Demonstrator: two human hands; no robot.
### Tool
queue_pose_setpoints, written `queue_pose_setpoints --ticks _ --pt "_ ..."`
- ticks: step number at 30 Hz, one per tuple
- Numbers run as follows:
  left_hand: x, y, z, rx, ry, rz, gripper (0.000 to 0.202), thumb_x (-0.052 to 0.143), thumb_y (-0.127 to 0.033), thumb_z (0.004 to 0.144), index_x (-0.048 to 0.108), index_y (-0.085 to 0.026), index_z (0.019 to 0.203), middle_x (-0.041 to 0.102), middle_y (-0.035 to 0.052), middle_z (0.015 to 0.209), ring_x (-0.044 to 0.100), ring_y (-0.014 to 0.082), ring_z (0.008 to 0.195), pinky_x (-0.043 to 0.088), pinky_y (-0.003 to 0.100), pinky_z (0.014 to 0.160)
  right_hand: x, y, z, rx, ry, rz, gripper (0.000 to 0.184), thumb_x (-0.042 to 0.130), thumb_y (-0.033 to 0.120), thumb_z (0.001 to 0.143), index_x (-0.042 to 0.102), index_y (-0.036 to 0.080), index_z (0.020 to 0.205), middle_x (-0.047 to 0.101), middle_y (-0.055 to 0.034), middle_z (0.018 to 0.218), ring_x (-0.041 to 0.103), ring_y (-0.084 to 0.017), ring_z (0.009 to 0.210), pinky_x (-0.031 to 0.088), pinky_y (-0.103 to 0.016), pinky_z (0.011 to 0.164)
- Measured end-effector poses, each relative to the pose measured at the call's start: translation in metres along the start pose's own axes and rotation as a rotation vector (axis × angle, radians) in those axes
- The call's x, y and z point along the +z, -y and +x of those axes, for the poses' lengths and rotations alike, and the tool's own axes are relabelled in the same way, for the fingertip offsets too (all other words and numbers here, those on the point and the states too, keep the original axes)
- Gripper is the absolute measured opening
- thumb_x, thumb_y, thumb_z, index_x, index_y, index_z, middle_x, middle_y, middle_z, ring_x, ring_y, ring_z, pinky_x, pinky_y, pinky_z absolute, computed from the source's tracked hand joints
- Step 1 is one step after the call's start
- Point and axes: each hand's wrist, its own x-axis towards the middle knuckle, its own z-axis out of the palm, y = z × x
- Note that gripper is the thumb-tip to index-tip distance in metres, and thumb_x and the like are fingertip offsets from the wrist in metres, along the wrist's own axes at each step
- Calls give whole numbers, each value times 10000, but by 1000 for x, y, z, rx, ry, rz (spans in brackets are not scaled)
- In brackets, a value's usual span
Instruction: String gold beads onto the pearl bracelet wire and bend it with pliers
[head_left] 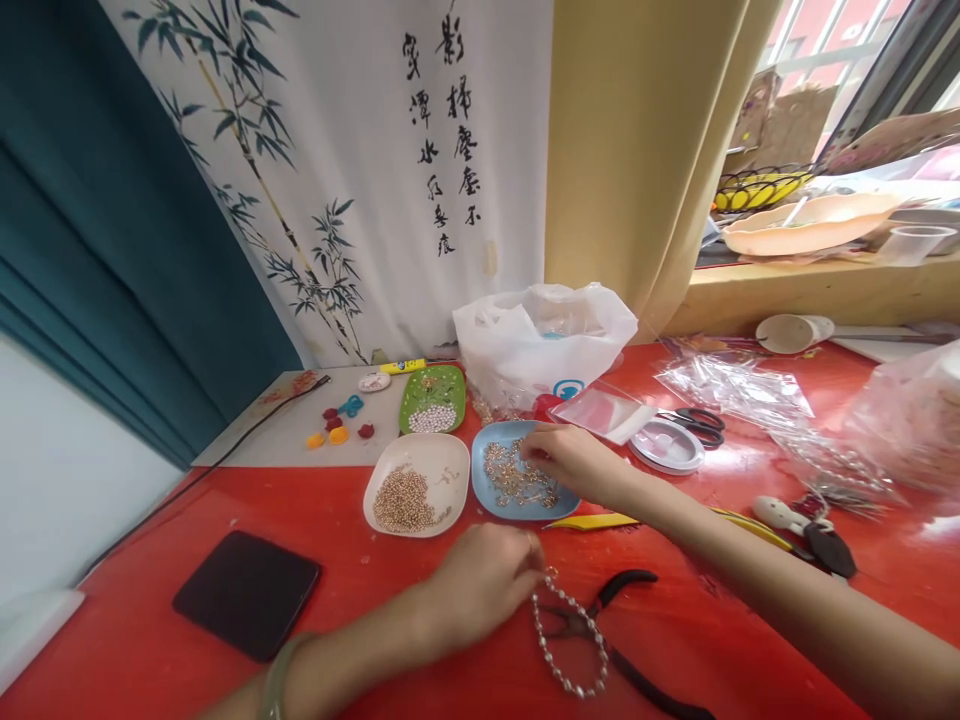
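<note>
My left hand [487,575] is closed on one end of a beaded bracelet [571,690], pinched between thumb and fingers. The silvery beads hang in a loop over black-handled pliers [634,580] lying spread on the red table. My right hand [559,455] reaches into a blue tray [491,508] of small gold metal findings [517,480]. Its fingers bend down among the pieces, and whether they grip one is hidden. Left of the blue tray, a cream tray [459,450] carries many small gold beads [405,500].
A green tray [409,385] of white beads stands behind. Yellow tweezers [596,522] lie below the blue tray. A white plastic bag [525,350], a spool [667,445] and scissors [701,428] are at the back. A black flat device [249,592] lies at left.
</note>
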Motion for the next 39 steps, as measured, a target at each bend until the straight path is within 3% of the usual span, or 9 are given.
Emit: queue_pose_setpoints --ticks 3,10,14,18,23,27,32,39 --pt "-4 0 -3 48 26 39 160 499 -211 817 649 -167 853 676 45 840 609 169 772 435 243 700 5 -9 17 -28 59 -45 263 498 298 865 530 157 1085 557 -68 1087 569 -180 900 478 -388 757" --pt "-13 0 -8 100 53 81 181 510 -240 822 657 -172 902 669 78 874 616 197 789 449 274 695 7 -20 32 -83 204 -88 274 499 292 865 520 164 1106 548 -70 1108 565 -184 912 477 -387 761" --pt "-23 -2 -9 104 71 -76 169 544 -237 800 673 -170 886 684 65 857 616 173 778 442 251 704 7 -20 37 -88 257 -113 272 497 292 866 520 166 1106 548 -70 1108 566 -183 909 478 -385 759" --pt "-49 4 -4 -28 0 -267 164 542 -255 782 683 -180 820 693 33 812 613 147 751 443 234 687 7 -15 35 -75 266 -147 282 506 292 861 521 152 1105 548 -79 1104 567 -185 909 478 -382 759" --pt "-104 46 16 -260 -265 -106 195 501 -263 785 665 -165 823 687 32 776 606 140 648 453 238 610 7 -8 24 -62 208 -175 284 509 290 859 522 145 1103 548 -84 1104 566 -188 913 476 -384 764" --pt "-136 96 36 -374 -369 20 125 542 -190 774 644 -133 818 657 75 847 594 188 809 455 297 733 9 -9 21 -44 150 -161 283 506 290 861 518 148 1105 551 -75 1095 569 -186 905 479 -386 755" --pt "-142 135 69 -448 -302 93 277 496 -285 850 524 -149 1090 552 79 1096 568 198 911 486 386 761 11 -7 24 -40 155 -123 269 500 290 865 523 157 1097 557 -68 1087 572 -178 891 483 -378 746" --pt "-130 142 110 -497 -293 173 293 504 -280 847 512 -155 1111 539 84 1118 559 206 940 479 397 777 14 -4 20 15 116 -117 274 502 291 863 522 151 1098 555 -73 1088 571 -181 895 482 -379 749"
